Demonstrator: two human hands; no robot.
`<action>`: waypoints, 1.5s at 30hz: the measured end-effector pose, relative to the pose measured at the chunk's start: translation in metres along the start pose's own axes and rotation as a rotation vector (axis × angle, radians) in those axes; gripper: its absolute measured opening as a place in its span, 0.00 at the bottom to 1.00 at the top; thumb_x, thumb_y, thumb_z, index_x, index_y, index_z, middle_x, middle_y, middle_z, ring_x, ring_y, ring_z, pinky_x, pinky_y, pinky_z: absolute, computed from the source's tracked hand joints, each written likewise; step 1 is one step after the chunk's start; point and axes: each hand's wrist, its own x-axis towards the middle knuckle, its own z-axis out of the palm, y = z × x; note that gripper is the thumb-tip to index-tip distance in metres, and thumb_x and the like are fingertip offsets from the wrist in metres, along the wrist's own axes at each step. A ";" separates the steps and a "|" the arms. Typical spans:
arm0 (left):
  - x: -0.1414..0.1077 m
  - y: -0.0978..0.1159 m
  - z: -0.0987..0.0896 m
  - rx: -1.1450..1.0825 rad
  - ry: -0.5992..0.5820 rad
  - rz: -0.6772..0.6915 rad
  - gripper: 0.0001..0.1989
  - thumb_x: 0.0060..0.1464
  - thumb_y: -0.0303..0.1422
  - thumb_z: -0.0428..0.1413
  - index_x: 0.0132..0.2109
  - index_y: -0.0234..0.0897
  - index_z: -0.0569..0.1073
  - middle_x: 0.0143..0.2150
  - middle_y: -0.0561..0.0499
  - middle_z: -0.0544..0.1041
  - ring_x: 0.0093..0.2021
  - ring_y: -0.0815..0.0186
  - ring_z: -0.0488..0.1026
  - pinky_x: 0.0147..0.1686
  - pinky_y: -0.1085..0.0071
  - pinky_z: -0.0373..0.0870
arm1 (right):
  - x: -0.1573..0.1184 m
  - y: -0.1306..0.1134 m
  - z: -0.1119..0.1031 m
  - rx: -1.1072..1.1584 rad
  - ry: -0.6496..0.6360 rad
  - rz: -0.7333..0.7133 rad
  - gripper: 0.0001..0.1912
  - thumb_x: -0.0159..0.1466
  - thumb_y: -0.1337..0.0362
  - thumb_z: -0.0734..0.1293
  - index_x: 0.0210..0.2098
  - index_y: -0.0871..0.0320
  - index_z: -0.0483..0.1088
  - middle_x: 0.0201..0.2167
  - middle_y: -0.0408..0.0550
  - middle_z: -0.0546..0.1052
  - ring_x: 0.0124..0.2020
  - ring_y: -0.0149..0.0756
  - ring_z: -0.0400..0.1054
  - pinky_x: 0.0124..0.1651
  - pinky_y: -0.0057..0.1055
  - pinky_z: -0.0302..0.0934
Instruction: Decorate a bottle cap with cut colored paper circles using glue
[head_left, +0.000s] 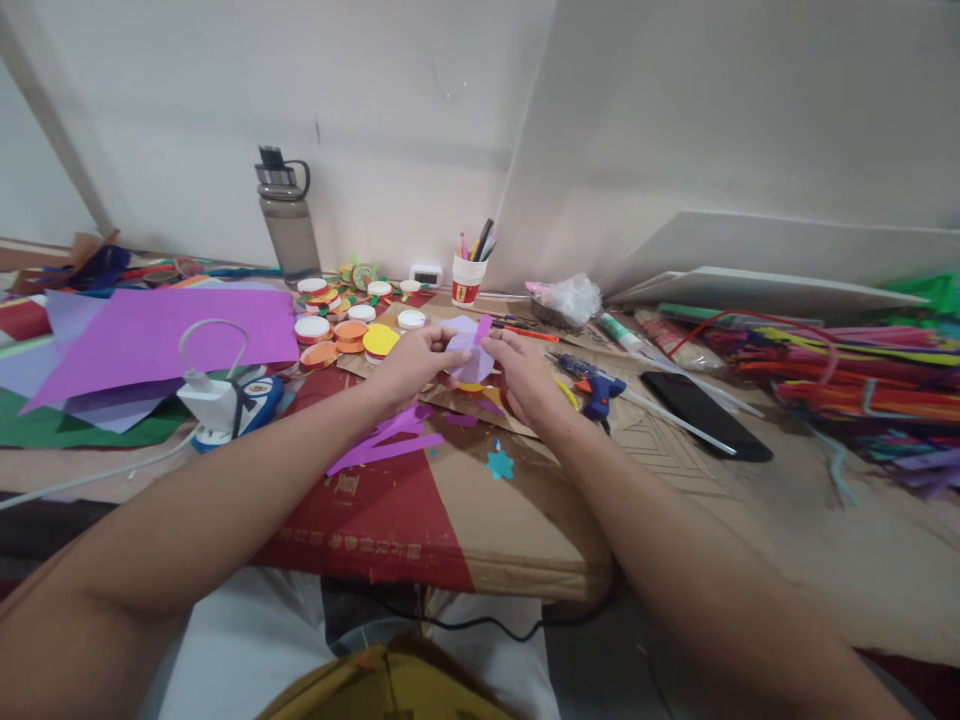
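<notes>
My left hand (pixel 416 365) pinches a light purple paper piece (pixel 463 345) with a rounded outline, held just above the cardboard. A narrow bright purple paper strip (pixel 484 328) lies across the paper's right side. There, my right hand (pixel 525 372) closes its thumb and fingers on the strip. Part of a yellow round piece (pixel 472 387) shows beneath the paper. Loose purple strips (pixel 390 440) are spread below my left wrist, and a teal flower-shaped cutout (pixel 500 462) lies nearer to me.
A blue glue gun (pixel 600 395) and a black phone (pixel 705 415) lie right. Round white, orange and yellow pieces (pixel 350 335) cluster left, before a water bottle (pixel 287 220). A pen cup (pixel 469 278) stands behind. Purple sheets (pixel 180 325) and a charger (pixel 214 405) lie left.
</notes>
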 end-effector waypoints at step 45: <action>0.013 0.009 -0.049 1.603 0.033 -0.036 0.10 0.52 0.28 0.53 0.42 0.35 0.76 0.41 0.42 0.77 0.40 0.58 0.74 0.39 0.69 0.65 | -0.002 -0.011 -0.001 -0.006 0.047 0.024 0.20 0.46 0.55 0.76 0.28 0.56 0.64 0.20 0.35 0.66 0.21 0.23 0.60 0.21 0.22 0.55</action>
